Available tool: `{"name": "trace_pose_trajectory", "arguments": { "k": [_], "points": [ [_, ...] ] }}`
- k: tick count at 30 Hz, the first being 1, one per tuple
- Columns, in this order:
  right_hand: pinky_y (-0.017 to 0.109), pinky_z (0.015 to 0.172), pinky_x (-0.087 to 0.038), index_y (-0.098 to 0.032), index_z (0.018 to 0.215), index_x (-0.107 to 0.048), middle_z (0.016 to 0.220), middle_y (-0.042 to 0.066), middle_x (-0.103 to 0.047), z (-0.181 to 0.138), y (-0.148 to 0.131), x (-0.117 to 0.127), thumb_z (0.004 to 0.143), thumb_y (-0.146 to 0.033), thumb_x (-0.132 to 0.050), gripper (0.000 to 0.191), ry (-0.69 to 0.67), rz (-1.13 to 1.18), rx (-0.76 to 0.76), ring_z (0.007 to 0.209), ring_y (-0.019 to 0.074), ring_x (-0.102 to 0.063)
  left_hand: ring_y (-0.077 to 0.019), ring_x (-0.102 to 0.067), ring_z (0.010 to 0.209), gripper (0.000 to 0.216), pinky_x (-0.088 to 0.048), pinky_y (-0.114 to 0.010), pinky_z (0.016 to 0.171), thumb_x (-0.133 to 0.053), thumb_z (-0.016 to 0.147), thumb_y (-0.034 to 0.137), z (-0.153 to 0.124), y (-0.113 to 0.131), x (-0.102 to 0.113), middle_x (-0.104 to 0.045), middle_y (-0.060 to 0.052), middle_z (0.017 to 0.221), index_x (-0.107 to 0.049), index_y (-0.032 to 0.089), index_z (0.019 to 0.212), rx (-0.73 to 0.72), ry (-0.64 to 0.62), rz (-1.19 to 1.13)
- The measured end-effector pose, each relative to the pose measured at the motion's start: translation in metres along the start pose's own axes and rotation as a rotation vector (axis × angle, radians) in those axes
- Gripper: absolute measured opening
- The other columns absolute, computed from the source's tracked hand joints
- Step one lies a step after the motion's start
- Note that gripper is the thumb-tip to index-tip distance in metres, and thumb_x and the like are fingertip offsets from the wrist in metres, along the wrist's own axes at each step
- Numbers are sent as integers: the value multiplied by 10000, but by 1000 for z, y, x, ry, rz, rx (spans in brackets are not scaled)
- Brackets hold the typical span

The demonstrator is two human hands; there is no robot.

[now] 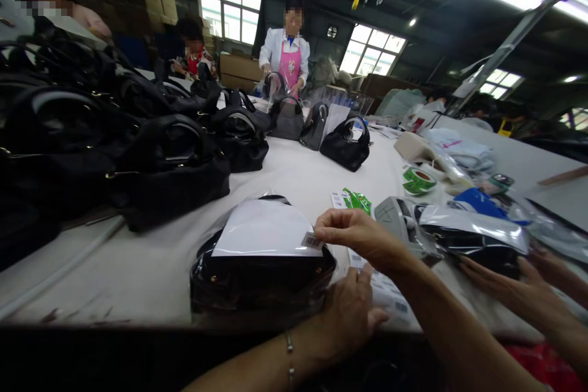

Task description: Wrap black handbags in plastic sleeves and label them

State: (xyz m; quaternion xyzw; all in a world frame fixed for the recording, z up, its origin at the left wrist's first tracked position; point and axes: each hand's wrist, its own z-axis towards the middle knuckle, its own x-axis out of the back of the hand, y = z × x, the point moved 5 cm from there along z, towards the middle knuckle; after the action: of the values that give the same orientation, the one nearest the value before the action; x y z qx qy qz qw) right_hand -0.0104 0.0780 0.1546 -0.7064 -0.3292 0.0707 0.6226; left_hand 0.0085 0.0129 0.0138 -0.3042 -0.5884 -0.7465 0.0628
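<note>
The wrapped black handbag sat close to the near edge of the counter, a white sheet lying over its top. Beyond it, a bare stretch ran back to a small handbag, while a crowd of black handbags hemmed in the left; on the right, a label sheet and a grey device left little room. The right hand came in from the right, forearm slanting across the near edge, thumb and forefinger pinching a barcode label at the white sheet's lower right corner. The left hand lay low just beside the wrapped black handbag, thumb out; I couldn't tell whether its fingers gripped anything. Farther right, a co-worker's hands were at another wrapped bag.
</note>
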Motion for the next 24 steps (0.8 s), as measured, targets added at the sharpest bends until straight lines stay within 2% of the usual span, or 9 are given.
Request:
{"name": "trace_pose_trajectory", "arguments": {
  "k": [4, 7, 14, 24],
  "points": [
    [294, 727, -405, -175, 684, -720, 640, -25, -656, 20, 4, -4, 593, -395, -835, 264, -66, 3, -93, 667, 135, -549, -358, -586, 1113, 738, -484, -469, 943, -689, 860, 379, -10, -2, 7, -563, -166, 1288, -353, 210, 1495, -24, -52, 119],
    [305, 763, -400, -179, 672, -730, 647, -21, -674, 30, 10, -3, 579, -370, -828, 234, -87, -17, -144, 684, 141, -552, -342, -590, 1095, 710, -485, -449, 950, -673, 873, 353, -12, -4, 8, -565, -166, 1291, -360, 193, 1491, -49, -54, 129],
    [297, 754, -417, -186, 677, -752, 674, -6, -707, 40, 15, 2, 607, -366, -814, 203, -146, -39, -171, 685, 143, -566, -319, -573, 1098, 620, -473, -441, 967, -633, 893, 363, -8, -8, 4, -574, -141, 1263, -398, 204, 1444, -86, -50, 148],
    [278, 726, -430, -176, 680, -754, 654, -9, -701, 46, 11, -3, 617, -331, -808, 175, -190, -61, -208, 652, 120, -566, -323, -575, 1115, 673, -489, -448, 992, -678, 874, 341, -9, -9, 2, -567, -149, 1289, -379, 176, 1454, -92, -57, 157]
  ]
}}
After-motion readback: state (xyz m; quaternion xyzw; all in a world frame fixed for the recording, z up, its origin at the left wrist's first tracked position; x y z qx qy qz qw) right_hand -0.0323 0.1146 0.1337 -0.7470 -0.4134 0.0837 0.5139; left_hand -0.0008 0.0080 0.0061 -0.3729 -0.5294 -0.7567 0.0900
